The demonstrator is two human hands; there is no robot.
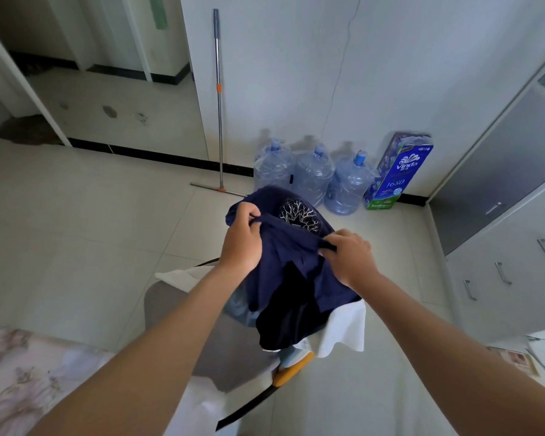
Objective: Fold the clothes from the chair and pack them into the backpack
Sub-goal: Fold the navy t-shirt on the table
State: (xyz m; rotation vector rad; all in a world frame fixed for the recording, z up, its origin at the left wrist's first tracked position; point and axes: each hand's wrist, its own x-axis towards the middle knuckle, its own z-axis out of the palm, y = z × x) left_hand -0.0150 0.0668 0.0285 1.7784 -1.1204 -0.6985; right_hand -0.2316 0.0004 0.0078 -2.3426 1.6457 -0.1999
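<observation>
- two hands, left hand (244, 239) and right hand (351, 256), each pinch the navy shirt (283, 272) by its upper edge.
- shirt hangs over the grey chair (183, 313).
- white cloth (343, 328) lies underneath.

Pale tiled floor (76, 221), white wall (390, 58), grey cabinets (501, 247).

Up in the air goes the navy T-shirt (296, 247), bunched at the top, a pale branching print on its far side, its tail draping onto the grey chair (183, 313). A white garment (343, 328) hangs off the seat edge, with pale blue cloth (236, 306) peeking out beneath.
</observation>
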